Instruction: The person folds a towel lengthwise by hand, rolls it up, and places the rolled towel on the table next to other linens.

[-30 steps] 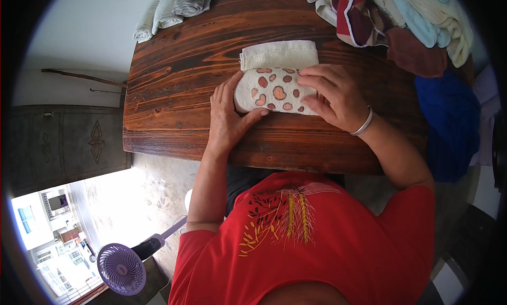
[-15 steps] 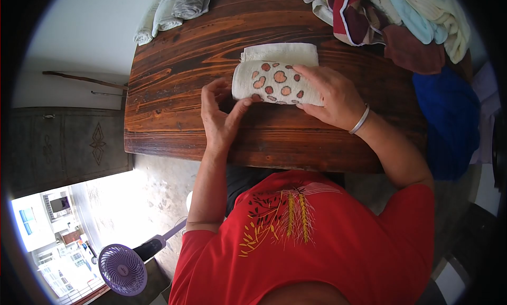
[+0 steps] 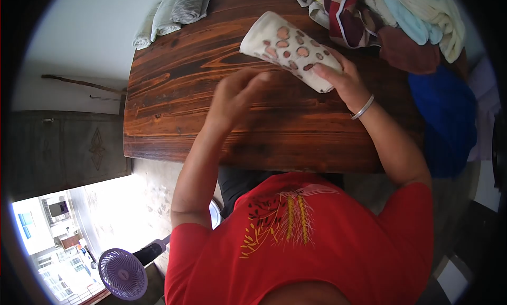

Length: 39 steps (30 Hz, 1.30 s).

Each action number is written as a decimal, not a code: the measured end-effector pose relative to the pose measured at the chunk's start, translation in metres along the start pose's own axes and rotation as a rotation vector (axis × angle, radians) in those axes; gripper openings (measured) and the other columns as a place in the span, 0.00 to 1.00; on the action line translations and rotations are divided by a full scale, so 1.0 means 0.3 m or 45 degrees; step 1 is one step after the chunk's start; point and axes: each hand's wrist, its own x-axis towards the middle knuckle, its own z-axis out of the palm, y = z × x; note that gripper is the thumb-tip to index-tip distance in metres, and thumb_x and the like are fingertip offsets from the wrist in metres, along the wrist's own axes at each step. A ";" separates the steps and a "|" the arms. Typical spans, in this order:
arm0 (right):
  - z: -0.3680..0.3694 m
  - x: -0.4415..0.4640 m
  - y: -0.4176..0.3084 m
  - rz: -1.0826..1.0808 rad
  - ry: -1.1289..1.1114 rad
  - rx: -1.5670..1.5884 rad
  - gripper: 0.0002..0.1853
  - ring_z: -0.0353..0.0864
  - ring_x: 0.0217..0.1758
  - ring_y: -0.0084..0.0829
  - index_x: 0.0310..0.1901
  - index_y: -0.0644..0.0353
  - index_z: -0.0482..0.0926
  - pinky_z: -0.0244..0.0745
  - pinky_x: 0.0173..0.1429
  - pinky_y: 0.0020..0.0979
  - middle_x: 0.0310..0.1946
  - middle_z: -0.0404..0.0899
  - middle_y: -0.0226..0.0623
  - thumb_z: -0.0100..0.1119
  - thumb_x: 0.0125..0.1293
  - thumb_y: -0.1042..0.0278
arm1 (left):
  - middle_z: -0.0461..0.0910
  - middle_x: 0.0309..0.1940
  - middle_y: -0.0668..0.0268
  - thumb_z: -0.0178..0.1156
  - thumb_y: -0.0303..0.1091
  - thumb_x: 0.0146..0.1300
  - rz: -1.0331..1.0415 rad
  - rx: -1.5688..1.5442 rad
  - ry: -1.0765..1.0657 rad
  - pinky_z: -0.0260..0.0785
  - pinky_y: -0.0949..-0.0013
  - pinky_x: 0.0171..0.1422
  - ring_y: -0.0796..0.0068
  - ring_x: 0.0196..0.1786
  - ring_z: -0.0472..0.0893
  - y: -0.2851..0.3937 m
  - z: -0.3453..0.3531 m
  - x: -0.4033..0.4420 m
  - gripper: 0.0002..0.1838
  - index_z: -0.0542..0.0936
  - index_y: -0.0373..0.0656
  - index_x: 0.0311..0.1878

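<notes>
White towel roll [image 3: 289,50] — now slanted | right fingers [image 3: 346,66] clasp it | left fingers [image 3: 236,81] — released

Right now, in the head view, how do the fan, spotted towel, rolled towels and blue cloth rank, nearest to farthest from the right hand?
1. Spotted towel: held in the right hand.
2. Blue cloth: right side, by the table.
3. Rolled towels: far left of the table.
4. Fan: lower left, off the table.

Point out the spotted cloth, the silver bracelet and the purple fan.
Spotted cloth [image 3: 290,50]: head view, middle of its patterned outer side.
Silver bracelet [image 3: 364,110]: head view, partway along its band.
Purple fan [image 3: 123,274]: head view, centre of its round grille.
</notes>
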 end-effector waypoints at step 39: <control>0.018 -0.108 0.166 -0.120 -0.537 0.043 0.44 0.69 0.71 0.33 0.74 0.56 0.57 0.64 0.75 0.37 0.68 0.70 0.36 0.73 0.61 0.61 | 0.74 0.63 0.49 0.66 0.72 0.46 0.946 0.256 -0.066 0.66 0.53 0.67 0.46 0.63 0.75 -0.005 0.122 0.095 0.55 0.68 0.38 0.68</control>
